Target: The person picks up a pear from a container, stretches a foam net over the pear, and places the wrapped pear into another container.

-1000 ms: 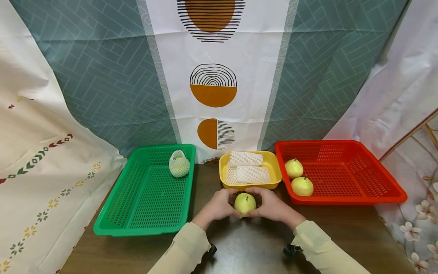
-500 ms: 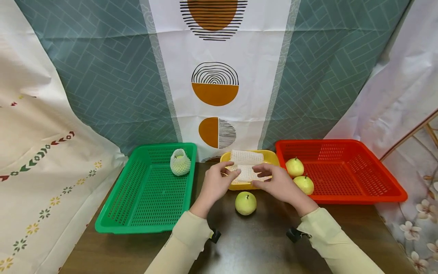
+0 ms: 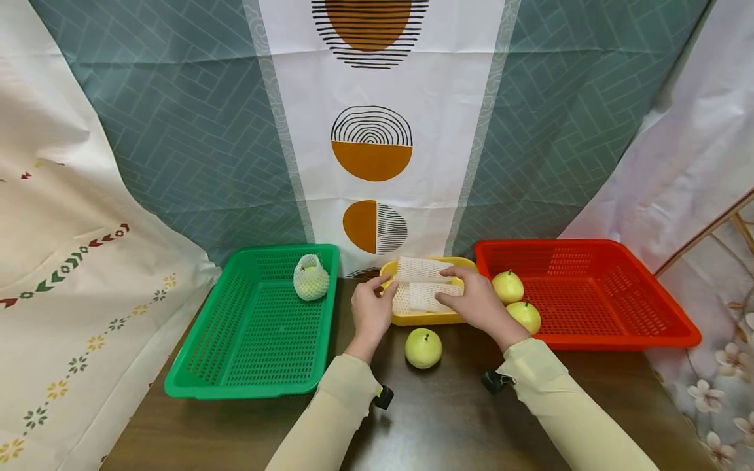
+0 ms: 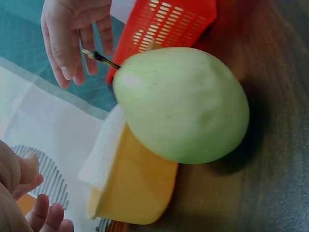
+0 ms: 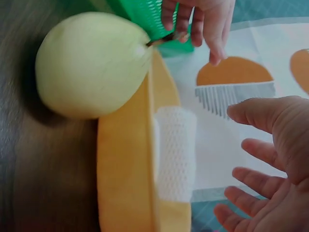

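A pale green pear (image 3: 423, 348) stands stem up on the dark table, apart from both hands. Behind it is a yellow tray (image 3: 427, 319) with white foam fruit nets; one net (image 3: 421, 269) lies at the back and another (image 3: 427, 298) in front. My left hand (image 3: 371, 313) hovers at the tray's left end, fingers loosely bent. At the right end my right hand (image 3: 482, 302) spreads thumb and fingers above the nets. Both wrist views show the pear (image 4: 183, 106) large, and the right wrist view shows a gap between the right hand (image 5: 270, 164) and a net (image 5: 176, 154).
To the left is a green basket (image 3: 247, 390) with one pear in a foam net (image 3: 311, 282). A red basket (image 3: 601, 341) on the right holds two bare pears, one pear (image 3: 508, 288) behind the other. Patterned cloth (image 3: 377, 85) hangs behind.
Both hands held the pear on the table a second ago. They have let go of it and moved forward over the yellow tray, now around the foam nets. The pear stays put.
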A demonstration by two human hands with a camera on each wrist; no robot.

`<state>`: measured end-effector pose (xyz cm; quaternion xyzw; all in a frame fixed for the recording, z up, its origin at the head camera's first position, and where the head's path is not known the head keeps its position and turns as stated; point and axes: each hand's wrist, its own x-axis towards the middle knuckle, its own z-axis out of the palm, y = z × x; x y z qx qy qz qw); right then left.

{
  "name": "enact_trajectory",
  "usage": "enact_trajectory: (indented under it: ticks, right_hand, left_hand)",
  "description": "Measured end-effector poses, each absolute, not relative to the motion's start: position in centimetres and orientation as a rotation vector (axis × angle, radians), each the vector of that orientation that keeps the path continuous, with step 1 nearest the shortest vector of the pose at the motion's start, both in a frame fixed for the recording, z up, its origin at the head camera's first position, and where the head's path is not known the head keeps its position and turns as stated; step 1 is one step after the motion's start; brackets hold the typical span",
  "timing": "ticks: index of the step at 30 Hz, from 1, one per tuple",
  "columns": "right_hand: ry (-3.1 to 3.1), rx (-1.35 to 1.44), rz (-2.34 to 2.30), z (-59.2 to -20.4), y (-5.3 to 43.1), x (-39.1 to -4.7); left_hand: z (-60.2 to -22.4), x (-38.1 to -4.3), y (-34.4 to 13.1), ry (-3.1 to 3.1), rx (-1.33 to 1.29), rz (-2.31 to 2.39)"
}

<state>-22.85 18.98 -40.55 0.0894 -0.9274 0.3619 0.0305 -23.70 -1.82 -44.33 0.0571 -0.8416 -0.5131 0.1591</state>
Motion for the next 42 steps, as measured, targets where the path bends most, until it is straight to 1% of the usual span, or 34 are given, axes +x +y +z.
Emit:
enact_trajectory:
  ticks: [7, 13, 18, 27, 42]
  right_hand:
    - [-2.924, 0.354, 1.063, -42.6, 19.1, -23.9]
    - [-2.936, 0.368, 1.024, -43.9, 19.0, -24.5]
    - [-2.945, 0.401, 0.996, -44.6, 18.3, -24.9]
    - [-3.007, 0.304, 0.984, -45.7, 18.1, -24.7]
    - [-3.234, 0.079, 0.825, -46.0, 17.2, -26.1]
  left_hand:
    - [-45.8, -23.8, -1.7, -2.386, 0.236, -1.484]
    - [-46.9, -23.8, -1.8, -2.437, 0.212, -1.443]
    - [-47.8, -23.7, -2.1, -2.465, 0.249, -1.455]
    - [-49.2, -23.9, -2.8, -2.408, 0.246, -1.572]
    - [-49.4, -24.5, -3.1, -2.412, 0.225, -1.55]
